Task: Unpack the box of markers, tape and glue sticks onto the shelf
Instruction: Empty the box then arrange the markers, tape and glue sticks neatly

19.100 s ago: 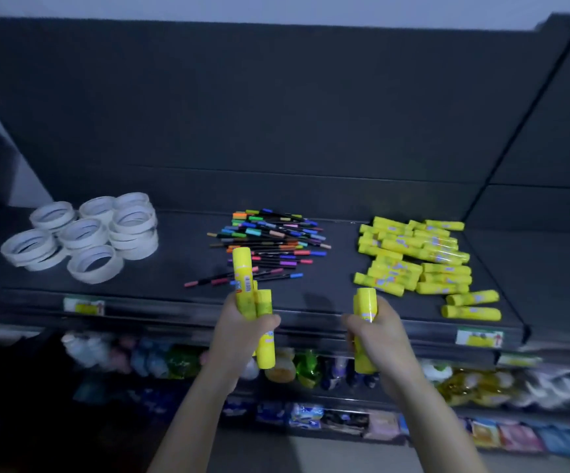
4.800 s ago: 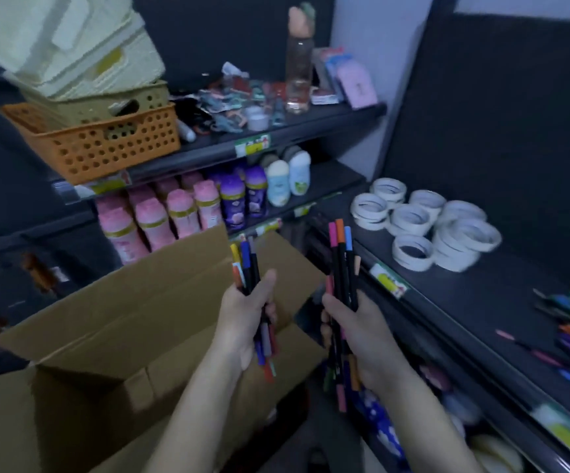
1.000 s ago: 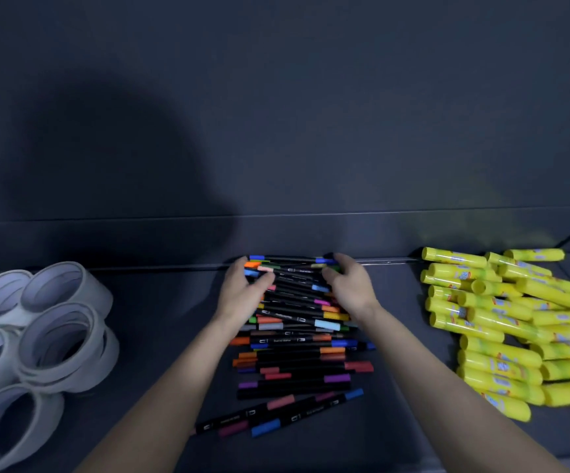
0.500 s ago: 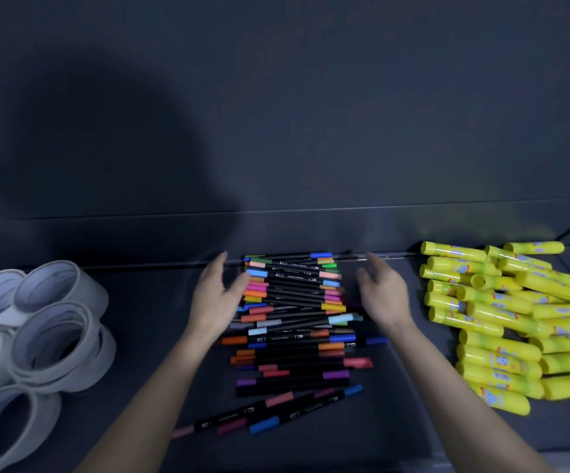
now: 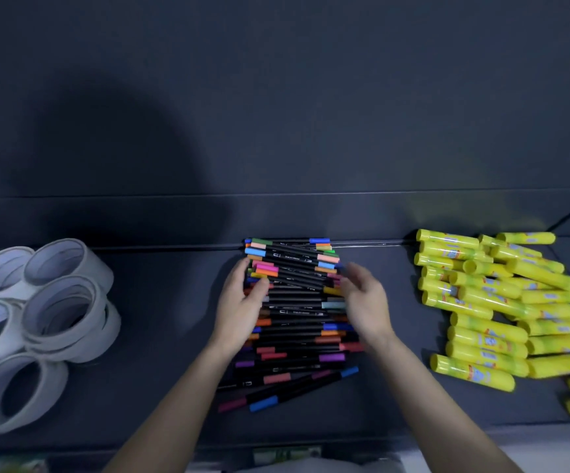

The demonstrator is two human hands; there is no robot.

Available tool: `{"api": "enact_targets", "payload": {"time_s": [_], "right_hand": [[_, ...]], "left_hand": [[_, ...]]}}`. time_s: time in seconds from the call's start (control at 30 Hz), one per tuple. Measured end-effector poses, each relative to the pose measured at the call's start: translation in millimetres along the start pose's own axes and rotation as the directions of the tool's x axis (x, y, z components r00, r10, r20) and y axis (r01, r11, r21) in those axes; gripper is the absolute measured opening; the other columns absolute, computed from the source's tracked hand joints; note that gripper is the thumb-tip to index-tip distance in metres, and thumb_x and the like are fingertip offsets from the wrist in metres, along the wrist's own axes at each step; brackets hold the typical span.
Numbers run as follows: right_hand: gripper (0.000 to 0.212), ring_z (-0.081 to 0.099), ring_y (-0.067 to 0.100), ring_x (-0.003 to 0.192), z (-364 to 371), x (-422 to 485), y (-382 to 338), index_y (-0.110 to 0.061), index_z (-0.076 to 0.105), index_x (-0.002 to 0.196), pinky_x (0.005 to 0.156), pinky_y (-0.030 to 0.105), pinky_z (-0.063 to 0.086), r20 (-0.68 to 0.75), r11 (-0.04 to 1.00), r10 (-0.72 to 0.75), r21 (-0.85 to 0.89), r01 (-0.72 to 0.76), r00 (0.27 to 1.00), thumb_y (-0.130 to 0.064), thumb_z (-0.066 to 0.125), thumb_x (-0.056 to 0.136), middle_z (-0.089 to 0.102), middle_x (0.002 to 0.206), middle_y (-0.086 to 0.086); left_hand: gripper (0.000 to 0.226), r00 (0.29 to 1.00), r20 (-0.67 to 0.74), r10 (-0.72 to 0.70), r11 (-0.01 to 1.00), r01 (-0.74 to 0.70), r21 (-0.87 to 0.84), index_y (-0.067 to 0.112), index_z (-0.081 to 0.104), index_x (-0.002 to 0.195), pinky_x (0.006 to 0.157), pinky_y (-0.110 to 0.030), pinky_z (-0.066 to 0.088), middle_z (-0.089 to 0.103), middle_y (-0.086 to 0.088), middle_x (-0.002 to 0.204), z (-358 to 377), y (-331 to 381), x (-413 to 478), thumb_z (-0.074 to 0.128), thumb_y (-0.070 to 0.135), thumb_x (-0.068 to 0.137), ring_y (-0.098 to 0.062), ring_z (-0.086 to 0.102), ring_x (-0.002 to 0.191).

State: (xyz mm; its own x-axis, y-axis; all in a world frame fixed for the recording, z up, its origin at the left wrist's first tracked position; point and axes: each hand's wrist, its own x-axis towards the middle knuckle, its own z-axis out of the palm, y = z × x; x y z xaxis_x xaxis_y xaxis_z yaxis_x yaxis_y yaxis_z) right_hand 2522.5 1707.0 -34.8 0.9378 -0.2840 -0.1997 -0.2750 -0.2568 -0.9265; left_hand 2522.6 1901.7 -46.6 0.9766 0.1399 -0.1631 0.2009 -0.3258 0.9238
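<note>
A pile of black markers with coloured caps [image 5: 294,302] lies crosswise in the middle of the dark shelf [image 5: 160,336], reaching back to the shelf's rear wall. My left hand [image 5: 239,305] presses the pile's left ends with straight fingers, thumb on top of the caps. My right hand [image 5: 365,302] is against the pile's right ends, fingers relaxed and blurred. Several white tape rolls [image 5: 37,322] are stacked at the left. Several yellow glue sticks [image 5: 502,308] lie heaped at the right. The box is out of view.
The shelf's dark back panel rises directly behind the piles. Bare shelf strips separate the tape, markers and glue sticks. The shelf's front edge with a price label [image 5: 287,455] runs along the bottom.
Both hands have closed in from beside the pile onto the marker ends, squeezing the markers into a narrower stack. Tape and glue sticks have not moved.
</note>
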Motion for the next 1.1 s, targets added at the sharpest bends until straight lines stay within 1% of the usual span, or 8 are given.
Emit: {"api": "enact_targets", "payload": {"time_s": [0.27, 0.37, 0.5, 0.57, 0.7, 0.87, 1.0, 1.1], "right_hand": [[0.034, 0.054, 0.019, 0.117, 6.5, -10.0, -4.1, -0.013, 0.058, 0.124, 0.097, 0.025, 0.039, 0.121, 0.981, -0.101, -0.154, 0.119, 0.987, -0.006, 0.049, 0.092, 0.06, 0.121, 0.003], [0.04, 0.057, 0.014, 0.108, -2.3, -5.4, -6.9, -0.019, 0.057, 0.124, 0.087, 0.019, 0.039, 0.156, 0.976, -0.095, -0.179, 0.123, 0.983, -0.004, 0.056, 0.087, 0.062, 0.112, -0.006], [0.053, 0.055, 0.016, 0.112, 0.2, 2.9, -8.2, -0.022, 0.054, 0.124, 0.102, 0.031, 0.042, 0.2, 0.951, -0.09, -0.272, 0.144, 0.976, -0.005, 0.065, 0.075, 0.059, 0.117, -0.006], [0.045, 0.059, 0.023, 0.107, 0.0, 11.2, -8.4, -0.024, 0.058, 0.109, 0.095, 0.039, 0.048, 0.161, 0.955, -0.098, -0.263, 0.138, 0.982, -0.005, 0.066, 0.07, 0.065, 0.109, -0.001], [0.038, 0.06, 0.019, 0.104, 4.5, 19.1, -14.6, -0.024, 0.055, 0.104, 0.085, 0.03, 0.05, 0.174, 0.975, -0.047, -0.208, 0.083, 0.984, -0.004, 0.067, 0.074, 0.065, 0.107, 0.0], [0.039, 0.064, 0.01, 0.091, 14.0, 23.2, -22.4, -0.023, 0.054, 0.109, 0.078, 0.019, 0.049, 0.254, 0.989, -0.036, -0.128, 0.071, 0.966, 0.001, 0.064, 0.08, 0.067, 0.099, -0.006], [0.024, 0.059, 0.009, 0.079, 9.9, 36.2, -22.7, -0.017, 0.057, 0.101, 0.072, 0.021, 0.044, 0.173, 0.996, -0.012, -0.087, 0.027, 0.985, -0.004, 0.063, 0.082, 0.063, 0.086, -0.009], [0.02, 0.058, 0.013, 0.081, 17.4, 45.4, -28.1, -0.014, 0.057, 0.1, 0.07, 0.022, 0.045, 0.185, 0.999, -0.002, -0.047, 0.011, 0.983, -0.005, 0.06, 0.082, 0.064, 0.09, -0.003]], "left_hand": [[0.061, 0.999, 0.047, -0.005, 0.999, 0.003, 0.045, 0.037, 0.034, 0.14, 0.109, -0.044, 0.037, 0.044, 0.01, 0.143, 6.9, 0.5, -4.9, 0.052, 0.051, 0.083, -0.018, 0.05, 0.126], [0.059, 0.999, 0.054, 0.007, 0.995, -0.012, 0.098, 0.026, 0.034, 0.144, 0.113, -0.042, 0.031, 0.039, 0.006, 0.147, 0.6, 1.1, 3.5, 0.055, 0.034, 0.09, -0.015, 0.041, 0.133], [0.053, 0.991, -0.13, 0.032, 0.995, -0.019, 0.093, 0.017, 0.044, 0.136, 0.111, -0.029, 0.029, 0.041, 0.004, 0.132, -0.4, 12.0, 10.5, 0.061, 0.013, 0.086, -0.017, 0.044, 0.127], [0.06, 0.979, -0.197, -0.051, 0.994, 0.068, 0.083, 0.011, 0.035, 0.142, 0.11, -0.022, 0.022, 0.032, -0.005, 0.144, -7.5, 21.0, 17.3, 0.061, 0.015, 0.088, -0.019, 0.036, 0.133], [0.076, 0.982, -0.068, -0.176, 0.983, 0.173, -0.054, 0.015, 0.037, 0.142, 0.112, -0.043, 0.032, 0.043, -0.004, 0.145, -10.3, 14.5, 42.1, 0.062, 0.042, 0.075, -0.022, 0.042, 0.131], [0.041, 0.991, -0.034, -0.127, 0.992, 0.127, -0.023, 0.016, 0.053, 0.125, 0.095, -0.028, 0.044, 0.063, 0.002, 0.118, 12.5, 16.1, 37.0, 0.056, 0.013, 0.084, -0.016, 0.059, 0.109], [0.059, 0.978, -0.112, -0.177, 0.982, 0.167, -0.092, 0.013, 0.033, 0.145, 0.115, -0.037, 0.027, 0.037, -0.003, 0.149, 2.5, 21.5, 48.0, 0.049, 0.035, 0.093, -0.018, 0.035, 0.136], [0.052, 0.987, -0.03, -0.159, 0.982, 0.156, -0.103, 0.012, 0.032, 0.145, 0.109, -0.025, 0.025, 0.036, 0.001, 0.148, 3.3, 21.9, 58.1, 0.04, 0.034, 0.099, -0.011, 0.034, 0.133]]}}
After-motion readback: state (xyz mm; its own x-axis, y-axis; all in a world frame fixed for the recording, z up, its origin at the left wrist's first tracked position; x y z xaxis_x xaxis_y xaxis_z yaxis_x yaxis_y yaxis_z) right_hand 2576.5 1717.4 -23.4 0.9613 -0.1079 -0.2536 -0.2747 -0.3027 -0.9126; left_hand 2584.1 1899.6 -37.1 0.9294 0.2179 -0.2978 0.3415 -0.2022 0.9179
